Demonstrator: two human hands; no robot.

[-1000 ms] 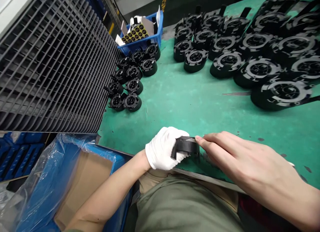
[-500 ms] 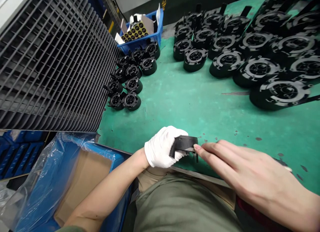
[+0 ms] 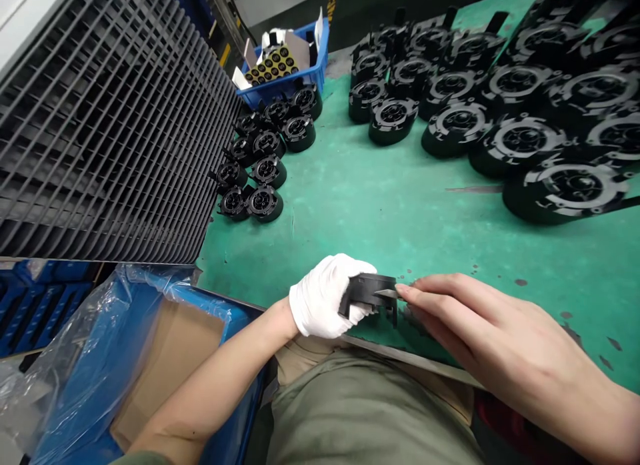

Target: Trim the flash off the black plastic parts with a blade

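Black, round plastic part (image 3: 367, 288) in your white-gloved left hand (image 3: 325, 297), above the green tabletop's (image 3: 345, 205) near edge.
Your glove clamps it; your bare right hand (image 3: 505, 338) pinches a thin, silvery, blade-like tool (image 3: 386, 293) at its side. Too much pressure could skid the tip gloveward. Your right hand slants in, back upward.

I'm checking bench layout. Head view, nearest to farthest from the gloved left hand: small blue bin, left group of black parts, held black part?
1. Held black part, in the left hand.
2. Left group of black parts, ahead.
3. Small blue bin, behind that group.
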